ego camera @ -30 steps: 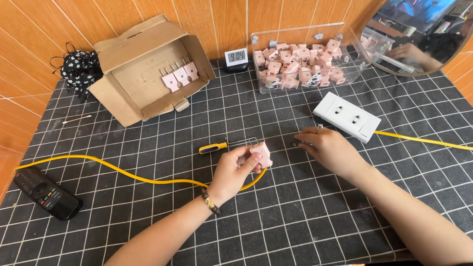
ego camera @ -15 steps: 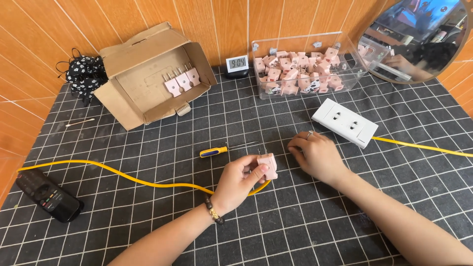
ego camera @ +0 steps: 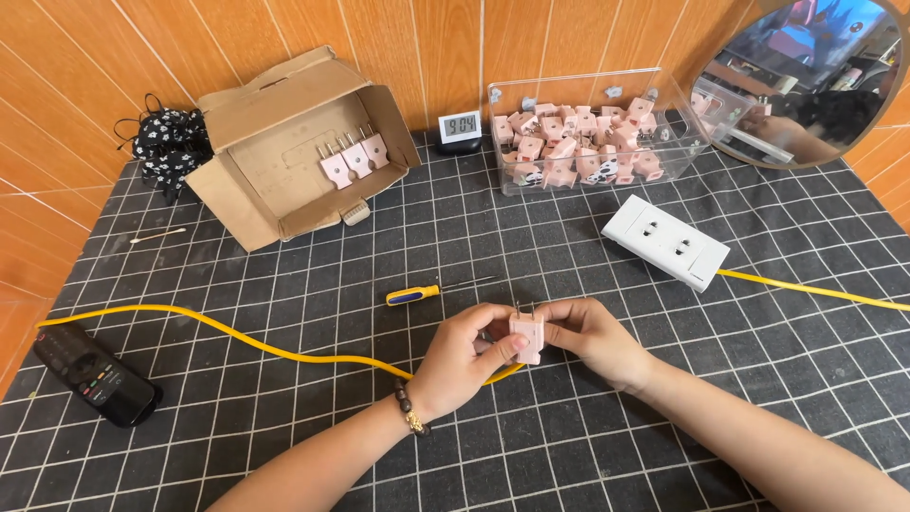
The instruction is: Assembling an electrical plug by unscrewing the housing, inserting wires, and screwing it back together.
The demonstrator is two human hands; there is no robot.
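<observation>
Both hands meet over the black grid mat (ego camera: 284,446), the left hand (ego camera: 462,360) and the right hand (ego camera: 588,337) each pinching the pink plug (ego camera: 527,338) (prongs pointing up) at the end of the yellow cable (ego camera: 237,334), just below the yellow-handled screwdriver (ego camera: 417,294)
</observation>
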